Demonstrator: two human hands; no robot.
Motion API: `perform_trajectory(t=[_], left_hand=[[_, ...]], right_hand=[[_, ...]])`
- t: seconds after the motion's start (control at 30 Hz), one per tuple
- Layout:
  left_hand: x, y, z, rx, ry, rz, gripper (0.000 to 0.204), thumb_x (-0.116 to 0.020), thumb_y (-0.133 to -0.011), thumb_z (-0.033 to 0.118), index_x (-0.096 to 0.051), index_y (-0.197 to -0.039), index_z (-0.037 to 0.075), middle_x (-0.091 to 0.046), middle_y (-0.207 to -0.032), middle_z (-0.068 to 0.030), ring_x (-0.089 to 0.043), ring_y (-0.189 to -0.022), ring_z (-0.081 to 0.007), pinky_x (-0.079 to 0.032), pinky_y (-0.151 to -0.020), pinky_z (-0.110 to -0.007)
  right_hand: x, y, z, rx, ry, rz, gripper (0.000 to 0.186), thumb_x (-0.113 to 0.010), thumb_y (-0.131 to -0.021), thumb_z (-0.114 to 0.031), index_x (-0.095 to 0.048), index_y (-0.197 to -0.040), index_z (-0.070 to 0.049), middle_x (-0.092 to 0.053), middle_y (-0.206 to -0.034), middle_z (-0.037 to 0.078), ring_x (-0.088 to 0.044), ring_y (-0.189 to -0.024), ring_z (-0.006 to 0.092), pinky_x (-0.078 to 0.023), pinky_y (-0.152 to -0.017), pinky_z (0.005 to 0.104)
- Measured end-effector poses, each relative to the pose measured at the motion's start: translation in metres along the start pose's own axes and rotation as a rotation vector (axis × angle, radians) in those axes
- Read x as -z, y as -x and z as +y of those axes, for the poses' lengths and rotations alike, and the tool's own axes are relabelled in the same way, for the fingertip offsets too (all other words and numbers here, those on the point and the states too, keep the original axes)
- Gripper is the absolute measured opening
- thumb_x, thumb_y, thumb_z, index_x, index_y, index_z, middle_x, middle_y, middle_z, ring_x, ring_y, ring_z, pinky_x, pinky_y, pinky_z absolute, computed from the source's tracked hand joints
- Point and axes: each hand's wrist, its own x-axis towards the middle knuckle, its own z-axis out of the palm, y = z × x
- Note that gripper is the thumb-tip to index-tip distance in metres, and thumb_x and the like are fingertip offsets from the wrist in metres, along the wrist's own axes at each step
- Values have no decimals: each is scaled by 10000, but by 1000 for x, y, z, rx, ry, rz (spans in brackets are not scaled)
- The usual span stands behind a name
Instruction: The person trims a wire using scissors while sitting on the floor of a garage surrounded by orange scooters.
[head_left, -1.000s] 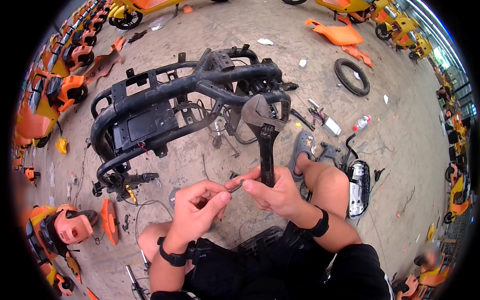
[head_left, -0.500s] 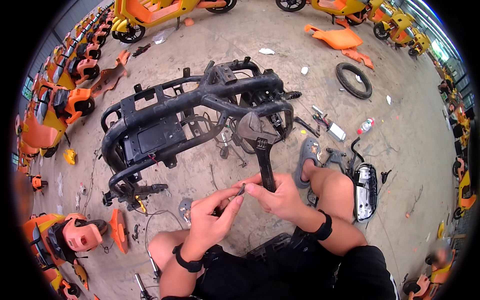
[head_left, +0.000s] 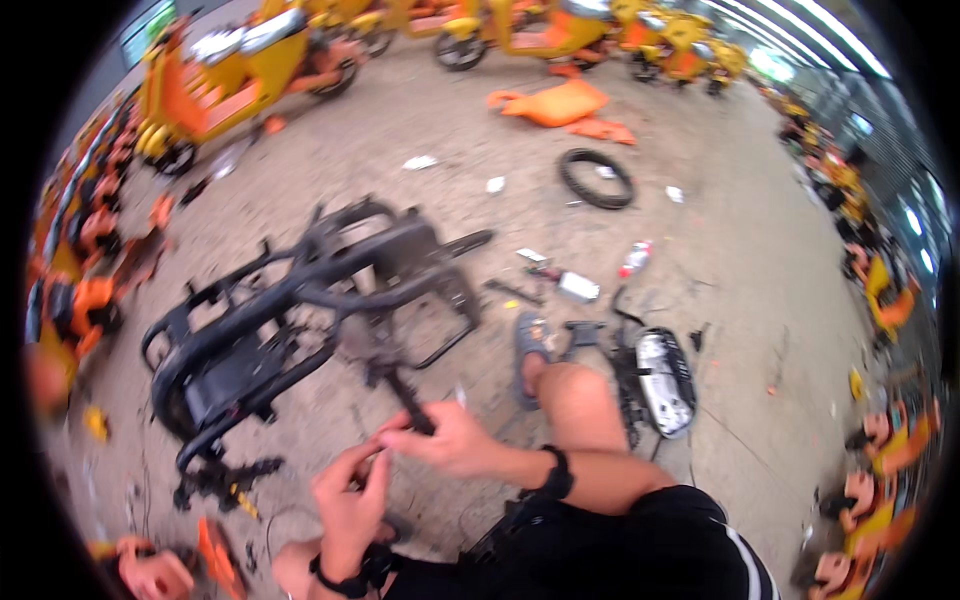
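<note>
My right hand (head_left: 452,440) is closed around the handle of a dark adjustable wrench (head_left: 404,394), whose jaw end points up and to the left in front of the frame. My left hand (head_left: 345,492) is closed in a pinch, its fingertips meeting those of my right hand. Between the fingertips any small piece is too blurred to make out. Just beyond the hands a bare black scooter frame (head_left: 262,310) lies on the floor, with a dark flat box (head_left: 230,388) inside its tubes.
A tyre (head_left: 568,182), an orange body panel (head_left: 555,103), a bottle (head_left: 635,258) and a silver box (head_left: 579,287) lie on the concrete floor. Beside my right knee is a white-and-black housing (head_left: 664,385). Yellow-orange scooters (head_left: 225,95) line the far side and both edges.
My view has swung to the right, so the frame and hands appear farther left and the picture is blurred. The wrench leans more to the left. Both hands remain together.
</note>
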Motion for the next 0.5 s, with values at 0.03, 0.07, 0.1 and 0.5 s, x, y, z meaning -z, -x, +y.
perform_trajectory(t=[0.03, 0.07, 0.1, 0.5], left_hand=[[4, 2, -5, 82, 59, -36, 100, -677, -867, 17, -695, -952, -31, -527, -625, 48, -434, -569, -22, -335, -500, -206], [5, 1, -8, 115, 97, -15, 116, -687, -869, 36, -711, -962, -28, -508, -600, 57, -405, -548, -18, -319, -487, -205], [1, -1, -13, 119, 195, -22, 120, -660, -889, 39, -705, -969, -38, -540, -615, 52, -409, -549, -21, -316, -491, -197], [0, -4, -19, 199, 280, -254, 299, -569, -1002, 233, -655, -905, -37, -545, -544, -21, -424, -423, -36, -273, -399, -202]], right_hand=[[0, -1, 3, 4, 13, -40, 265, -708, -913, -257, -709, -1005, -8, -671, -834, -11, -557, -773, 43, -449, -661, 236], [0, -2, -14, -62, 120, -57, 273, -715, -903, -253, -703, -1008, -1, -654, -800, -6, -541, -755, 47, -440, -654, 248], [2, -3, -6, -26, 124, -61, 282, -723, -894, -249, -699, -1011, 6, -635, -767, -5, -519, -734, 46, -423, -636, 252], [-7, -5, 21, 80, -190, -33, 177, -627, -947, -168, -662, -941, 6, -671, -831, 44, -615, -768, 106, -501, -695, 273]])
